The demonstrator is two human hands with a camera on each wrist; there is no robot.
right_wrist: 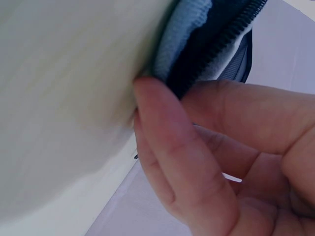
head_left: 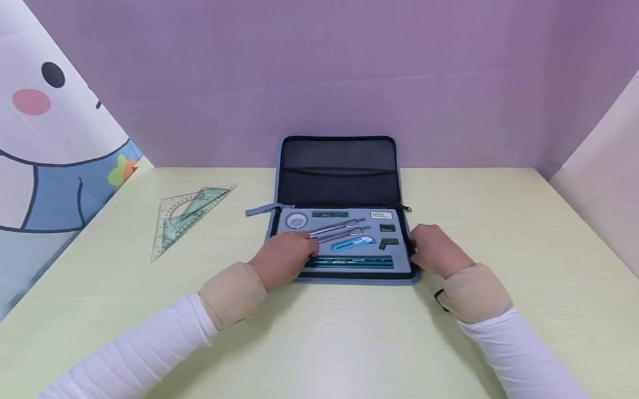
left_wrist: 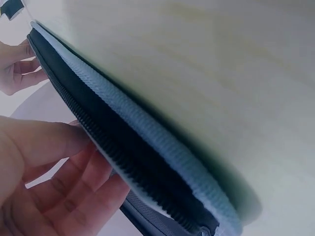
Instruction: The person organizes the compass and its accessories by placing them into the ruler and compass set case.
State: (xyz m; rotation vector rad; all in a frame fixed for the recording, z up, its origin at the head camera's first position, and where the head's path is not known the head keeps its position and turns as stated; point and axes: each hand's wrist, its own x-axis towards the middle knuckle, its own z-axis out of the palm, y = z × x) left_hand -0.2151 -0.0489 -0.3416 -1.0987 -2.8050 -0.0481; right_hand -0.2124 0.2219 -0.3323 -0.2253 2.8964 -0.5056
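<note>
A zip case (head_left: 338, 152) lies unfolded on the table, its dark lid raised against the backdrop. In its grey insert (head_left: 399, 251) sit two metal compasses (head_left: 342, 232), a blue utility knife (head_left: 353, 244) and green pencils (head_left: 354, 262). My left hand (head_left: 284, 257) reaches over the insert's front left, fingers bent, close to the compass and pencil ends; what its fingertips touch is hidden. In the left wrist view, its thumb and fingers lie behind the zip edge. My right hand (head_left: 439, 250) pinches the case's right edge between thumb and fingers, as the right wrist view shows.
Two clear green set squares (head_left: 182, 214) overlap on the table (head_left: 342, 349) at left. The insert also bears a round white disc (head_left: 296, 221) and several small green pieces. A fabric strap (head_left: 260, 209) sticks out left. A purple backdrop (head_left: 335, 58) stands behind.
</note>
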